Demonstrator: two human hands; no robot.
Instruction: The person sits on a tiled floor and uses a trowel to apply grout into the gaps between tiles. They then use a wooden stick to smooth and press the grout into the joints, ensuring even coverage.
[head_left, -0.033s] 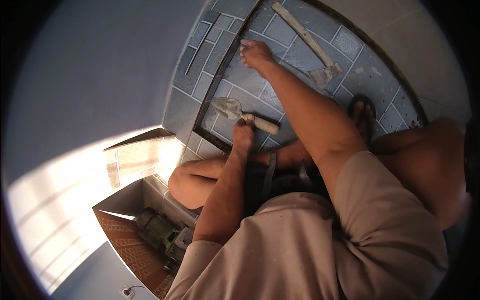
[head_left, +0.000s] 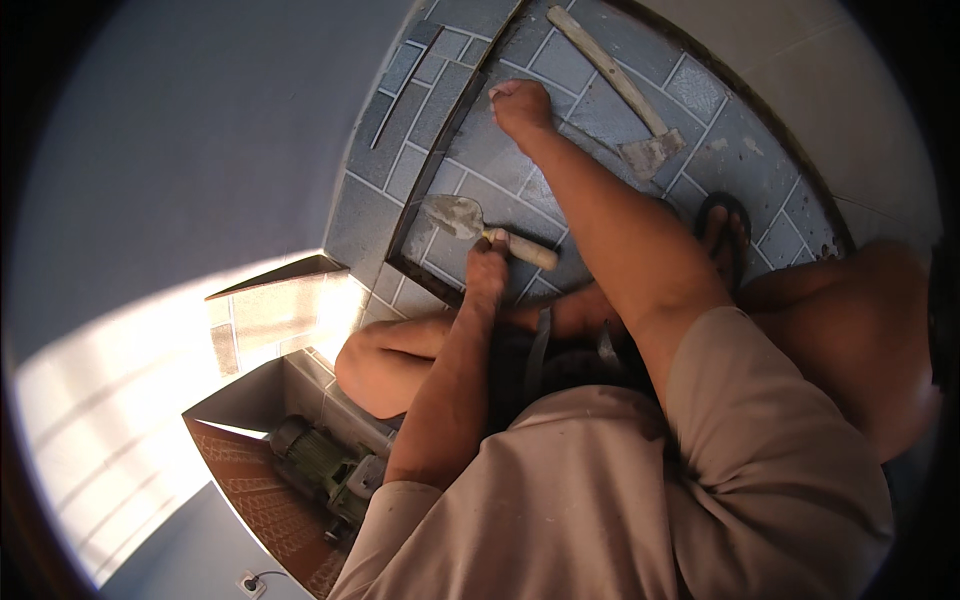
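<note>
Two hands out: left hand (head_left: pixel 490 262) gripping trowel (head_left: pixel 487 228) handle, blade pointing upper left; right hand (head_left: pixel 522 103) fisted on tile (head_left: pixel 510 190), frame top.

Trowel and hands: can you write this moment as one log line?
left hand: grips trowel handle | right hand: fist on blue tiles | hammer: lying untouched

Blue-grey tiles (head_left: pixel 500 130) with pale grout, grey trowel (head_left: pixel 455 215), pale wooden handle (head_left: pixel 530 250).

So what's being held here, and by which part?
The left hand grips a trowel by its pale handle; the right hand holds nothing, fist resting on the tiles.
</note>
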